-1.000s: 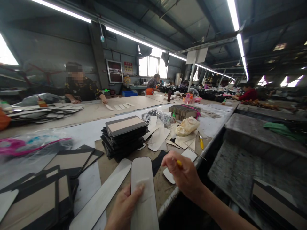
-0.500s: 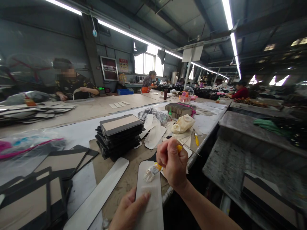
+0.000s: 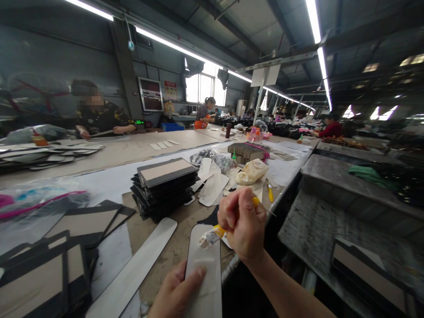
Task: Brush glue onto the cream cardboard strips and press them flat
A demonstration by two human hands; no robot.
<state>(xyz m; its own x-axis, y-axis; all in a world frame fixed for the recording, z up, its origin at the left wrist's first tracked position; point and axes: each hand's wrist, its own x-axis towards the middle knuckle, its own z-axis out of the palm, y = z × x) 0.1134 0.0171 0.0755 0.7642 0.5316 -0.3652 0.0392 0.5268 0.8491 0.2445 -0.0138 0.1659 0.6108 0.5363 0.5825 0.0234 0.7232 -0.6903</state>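
My left hand (image 3: 177, 289) grips a pale strip (image 3: 209, 287) with a rounded far end, its thumb pressed on the upper face. My right hand (image 3: 243, 223) is wrapped round the yellow handle of a brush (image 3: 208, 237), whose bristles are caked in white paste. The bristles sit at the strip's far part; whether they touch it I cannot tell. A thin metal pin-like tip sticks out on the right side of that fist. Left of the held strip, another long pale strip (image 3: 139, 265) lies on the brown board (image 3: 159, 269).
Behind my hands stand a stack of black-edged panels (image 3: 167, 170) and a paste-smeared container (image 3: 253, 171). A yellow-handled tool (image 3: 270, 193) lies near the table's right edge. More panels (image 3: 36, 274) fill the left front. A co-worker (image 3: 99, 112) sits across the table.
The brush has turned a little, its bristles now pressed together rather than splayed. My right hand has shifted slightly right. The co-worker across has lowered a piece to the table.
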